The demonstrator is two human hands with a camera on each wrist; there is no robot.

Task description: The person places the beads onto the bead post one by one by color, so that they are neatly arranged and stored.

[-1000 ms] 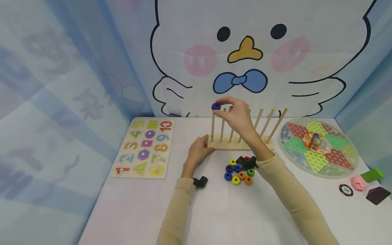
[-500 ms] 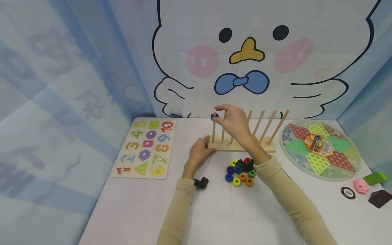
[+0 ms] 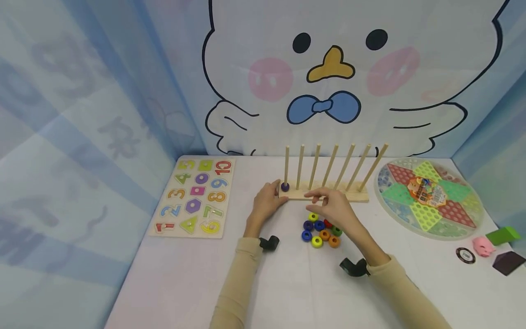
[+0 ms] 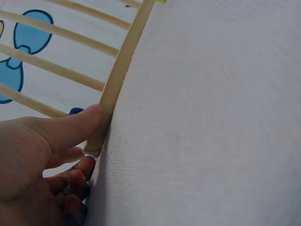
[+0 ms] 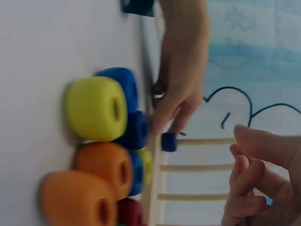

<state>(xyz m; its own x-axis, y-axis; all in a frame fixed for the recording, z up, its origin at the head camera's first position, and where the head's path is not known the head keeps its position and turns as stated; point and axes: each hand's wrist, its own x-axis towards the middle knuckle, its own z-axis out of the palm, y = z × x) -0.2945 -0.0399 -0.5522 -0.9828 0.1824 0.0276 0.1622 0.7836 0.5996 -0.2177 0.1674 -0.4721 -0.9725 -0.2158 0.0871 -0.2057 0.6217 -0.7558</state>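
My left hand (image 3: 265,203) grips the left end of a wooden peg stand (image 3: 300,194). In the left wrist view its thumb (image 4: 77,126) presses the front of the base, while other fingers lie at the end. A dark purple bead (image 3: 285,187) sits at the foot of the leftmost peg (image 3: 286,164); the other pegs are bare. Over the far side of a bead cluster hovers my right hand (image 3: 334,210), thumb and forefinger apart, holding nothing. Yellow (image 5: 96,108), orange (image 5: 77,200), blue (image 3: 306,236), green and red beads make up the cluster, partly hidden by that hand.
A number and shape puzzle board (image 3: 192,197) lies at the left. To the right is a round star-patterned game board (image 3: 429,198). Beyond it lie a black-and-white chip (image 3: 465,255), a pink pig (image 3: 483,246), a green block (image 3: 503,235) and a dark block (image 3: 508,263).
The purple bead went onto the leftmost peg, was let go and now sits at its foot. My right hand came down and back toward the beads. The left hand stayed put.
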